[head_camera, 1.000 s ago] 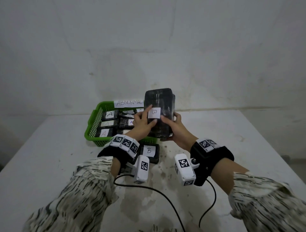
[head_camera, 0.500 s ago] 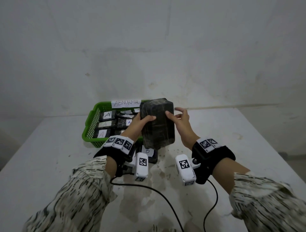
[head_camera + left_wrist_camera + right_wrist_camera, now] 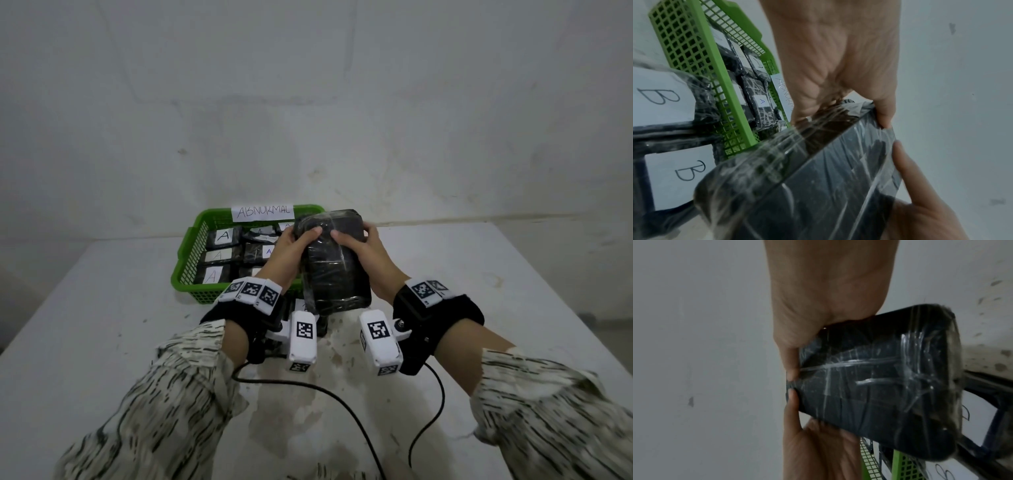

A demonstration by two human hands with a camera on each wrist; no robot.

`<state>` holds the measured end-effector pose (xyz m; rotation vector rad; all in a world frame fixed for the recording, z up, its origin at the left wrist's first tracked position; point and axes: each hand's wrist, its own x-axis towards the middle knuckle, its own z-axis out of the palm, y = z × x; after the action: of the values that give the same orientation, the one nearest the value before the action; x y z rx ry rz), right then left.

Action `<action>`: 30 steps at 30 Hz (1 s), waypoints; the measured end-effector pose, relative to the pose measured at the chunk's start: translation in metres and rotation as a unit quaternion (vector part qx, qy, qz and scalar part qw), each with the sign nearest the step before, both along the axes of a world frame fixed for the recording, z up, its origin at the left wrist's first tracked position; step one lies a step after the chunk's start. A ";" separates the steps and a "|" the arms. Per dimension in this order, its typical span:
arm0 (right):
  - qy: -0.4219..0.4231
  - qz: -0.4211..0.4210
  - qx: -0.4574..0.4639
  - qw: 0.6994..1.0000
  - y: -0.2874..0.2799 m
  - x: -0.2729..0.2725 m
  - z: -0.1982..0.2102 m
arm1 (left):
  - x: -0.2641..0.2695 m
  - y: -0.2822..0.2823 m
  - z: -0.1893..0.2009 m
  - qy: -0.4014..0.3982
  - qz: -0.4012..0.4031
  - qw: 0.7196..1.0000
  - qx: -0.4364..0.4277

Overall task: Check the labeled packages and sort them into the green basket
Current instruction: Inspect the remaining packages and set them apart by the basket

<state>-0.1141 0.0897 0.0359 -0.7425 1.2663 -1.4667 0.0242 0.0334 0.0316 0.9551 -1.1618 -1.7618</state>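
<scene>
A black package (image 3: 334, 270) wrapped in clear film is held between both hands above the table, its plain side up and no label showing. My left hand (image 3: 296, 245) grips its left far corner with the thumb on top; my right hand (image 3: 359, 245) grips the right far corner. The wrist views show the same package (image 3: 818, 186) (image 3: 875, 386) pinched at its edge. The green basket (image 3: 191, 253) behind holds several black packages marked A (image 3: 223, 237). Two packages labelled B (image 3: 668, 100) lie on the table beside the basket.
A paper sign reading ABNORMAL (image 3: 263, 212) stands on the basket's far rim. The white table (image 3: 102, 325) is stained in front of me, and black cables (image 3: 342, 411) trail across it from my wrists. A bare wall stands behind.
The package was upright with its B label facing me; it has been turned over and tipped toward me, so the label is hidden. Both hands shifted to its far end and came lower.
</scene>
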 end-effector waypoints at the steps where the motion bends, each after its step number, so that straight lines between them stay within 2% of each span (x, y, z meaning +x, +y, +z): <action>1: 0.015 -0.006 -0.003 1.000 0.001 0.000 0.000 | 0.000 0.001 0.001 -0.002 -0.009 1.000 -0.004; 5: 0.025 -0.012 -0.012 1.000 -0.002 -0.001 0.003 | 0.002 0.003 -0.002 -0.015 -0.003 0.999 -0.034; 8: 0.045 0.034 -0.010 0.998 -0.001 -0.006 0.004 | 0.003 0.001 -0.004 0.001 0.026 0.999 -0.041; 10: 0.055 0.061 -0.001 0.997 0.000 -0.008 0.000 | 0.005 0.001 -0.003 0.005 0.016 0.999 -0.042; 15: 0.014 0.013 -0.012 1.000 0.000 -0.008 -0.009 | 0.003 0.007 -0.009 -0.019 -0.013 0.998 -0.053; 20: 0.031 0.088 0.004 0.996 0.004 -0.008 -0.007 | 0.005 0.007 -0.007 0.005 0.018 0.999 -0.043; 24: 0.012 0.042 0.023 0.999 0.004 -0.009 -0.010 | 0.012 0.007 -0.009 -0.022 -0.042 0.999 -0.020; 27: 0.019 0.035 0.008 0.999 0.001 -0.005 -0.011 | 0.013 0.011 -0.009 -0.048 -0.028 0.998 -0.035; 30: 0.038 0.095 0.005 0.995 0.003 -0.005 -0.011 | 0.013 0.011 -0.008 -0.046 -0.009 0.998 -0.050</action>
<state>-0.1189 0.0929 0.0251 -0.8950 1.2235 -1.2875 0.0368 0.0443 0.0232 0.9767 -1.3086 -1.6713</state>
